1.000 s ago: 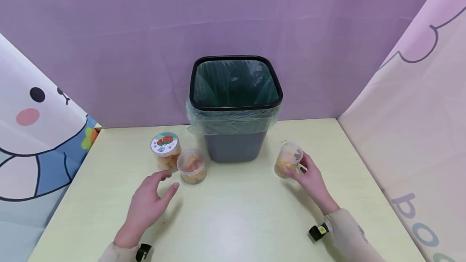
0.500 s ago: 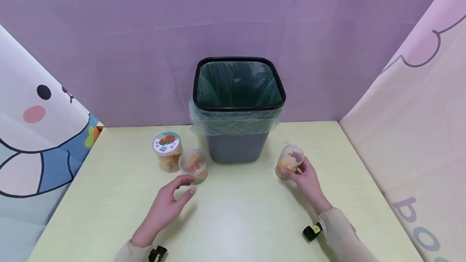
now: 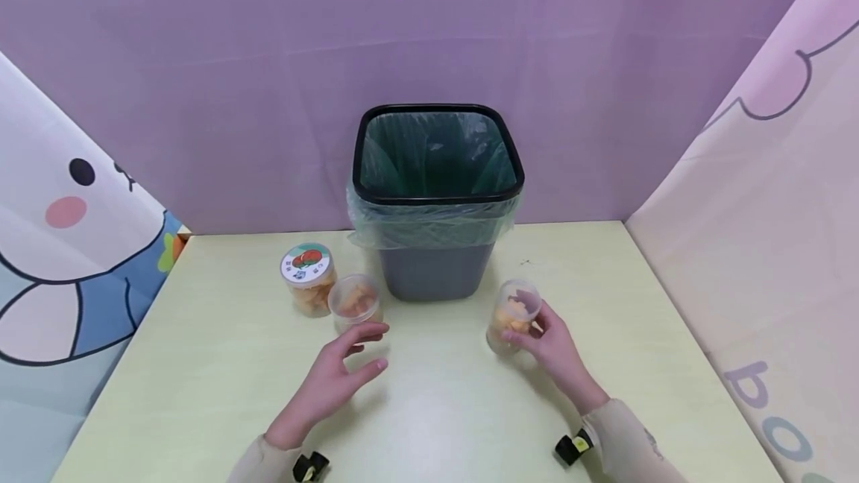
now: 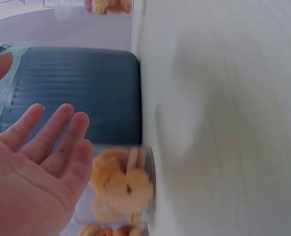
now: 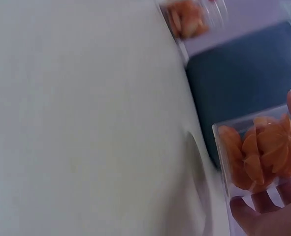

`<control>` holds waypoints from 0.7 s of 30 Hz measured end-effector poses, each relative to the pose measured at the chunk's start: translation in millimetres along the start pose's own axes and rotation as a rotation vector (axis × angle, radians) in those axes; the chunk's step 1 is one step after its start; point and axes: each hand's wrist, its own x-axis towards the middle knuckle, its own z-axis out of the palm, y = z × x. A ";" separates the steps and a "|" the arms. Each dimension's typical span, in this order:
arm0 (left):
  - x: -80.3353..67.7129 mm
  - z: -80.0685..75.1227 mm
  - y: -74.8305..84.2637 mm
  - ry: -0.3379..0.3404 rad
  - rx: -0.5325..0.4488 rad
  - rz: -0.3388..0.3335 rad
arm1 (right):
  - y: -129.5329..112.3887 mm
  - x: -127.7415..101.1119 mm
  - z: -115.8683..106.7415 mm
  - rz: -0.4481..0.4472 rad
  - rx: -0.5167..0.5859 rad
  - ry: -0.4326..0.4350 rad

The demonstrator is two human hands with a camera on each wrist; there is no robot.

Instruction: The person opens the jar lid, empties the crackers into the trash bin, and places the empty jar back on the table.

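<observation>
In the head view my right hand (image 3: 557,345) grips a clear plastic jar (image 3: 508,319) of orange cookies, which leans a little. Thumb and fingers hold the jar's sides. The right wrist view shows flower-shaped cookies (image 5: 278,147) through its wall. My left hand (image 3: 329,382) holds nothing; its thumb and fingers are spread apart. Just behind those fingers stands a second clear jar (image 3: 353,300) of cookies, partly covered by them. Beside it is a third jar (image 3: 312,297) with a printed tomato label on its lid.
A grey bin (image 3: 436,270) with a black rim and green liner bag stands at the back middle of the pale table (image 3: 429,401). Purple cloth (image 3: 429,28) hangs behind it. Small crumbs (image 3: 526,261) lie right of the bin.
My left hand has moved right and now covers part of the second jar's front. My right hand has brought its jar left and nearer to me. The bin stays put.
</observation>
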 end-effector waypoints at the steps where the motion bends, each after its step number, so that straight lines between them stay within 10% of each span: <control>1: 0.8 2.1 0.6 -0.007 -0.013 -0.001 | -1.3 -2.8 3.9 -0.013 -0.004 -0.017; 21: 25.2 46.2 29.1 -0.179 -0.146 0.064 | -15.4 -43.9 70.5 -0.042 0.010 -0.339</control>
